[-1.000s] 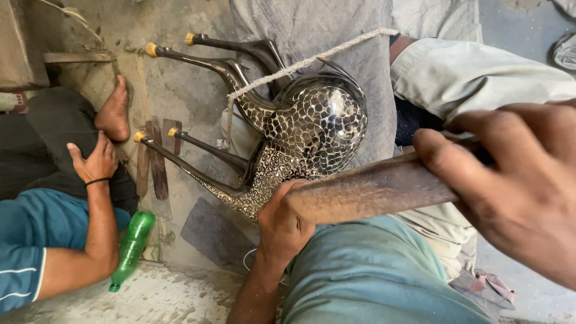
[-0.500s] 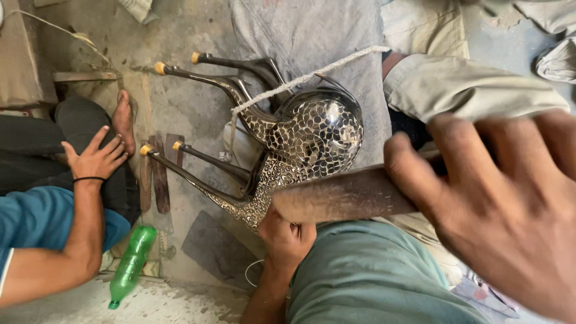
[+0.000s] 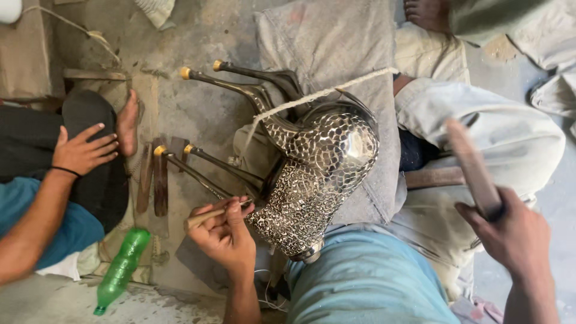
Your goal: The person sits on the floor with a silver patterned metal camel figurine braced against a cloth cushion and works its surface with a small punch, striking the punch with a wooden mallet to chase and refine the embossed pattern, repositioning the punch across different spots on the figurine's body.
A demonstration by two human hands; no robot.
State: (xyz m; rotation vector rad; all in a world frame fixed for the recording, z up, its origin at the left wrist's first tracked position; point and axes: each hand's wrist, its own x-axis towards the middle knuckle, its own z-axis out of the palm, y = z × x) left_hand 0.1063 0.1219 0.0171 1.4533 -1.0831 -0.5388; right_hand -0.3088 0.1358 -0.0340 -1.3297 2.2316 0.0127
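Left hand (image 3: 223,235): closed round a thin punch (image 3: 211,214), seemingly touching the hammered metal animal figure (image 3: 312,180).
Right hand (image 3: 510,237): a wooden mallet (image 3: 474,168) is gripped, raised.

Metal animal figure (image 3: 318,174) on cloth (image 3: 336,48), bottle (image 3: 120,270) left, co-worker's hand (image 3: 84,150) beyond bottle

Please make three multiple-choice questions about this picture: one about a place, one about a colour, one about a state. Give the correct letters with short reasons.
1. Where does the plastic bottle lie?
A. on the floor, lower left
B. on the metal figure
C. in the right hand

2. What colour is the bottle?
A. red
B. green
C. white

3. How is the right hand with its flat wooden tool?
A. raised, clear of the metal figure
C. empty
B. pressing it on the figure

Answers: 1 A, it lies beside a seated person's arm; 2 B, plainly green; 3 A, the tool is lifted while the left hand holds a thin tool at the figure.
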